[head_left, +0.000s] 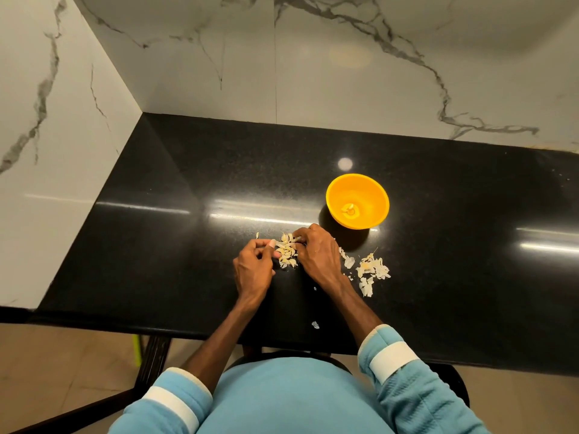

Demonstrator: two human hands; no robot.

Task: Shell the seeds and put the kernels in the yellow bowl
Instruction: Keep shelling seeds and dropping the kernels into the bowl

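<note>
A small heap of pale seeds (287,252) lies on the black counter (156,245) between my hands. My left hand (254,265) sits at the heap's left edge with fingers curled; its thumb and fingertips meet near the seeds, and whether they pinch one I cannot tell. My right hand (316,249) rests on the heap's right side, its fingertips curled round a seed at the top of the pile. The yellow bowl (357,200) stands behind and to the right of my right hand, with one or two kernels at its bottom.
A pile of empty shells (371,272) lies right of my right wrist, with a few stray bits near the counter's front edge (315,324). Marble walls (282,57) close the counter at the back and left. A dark chair frame (150,361) stands below the front edge.
</note>
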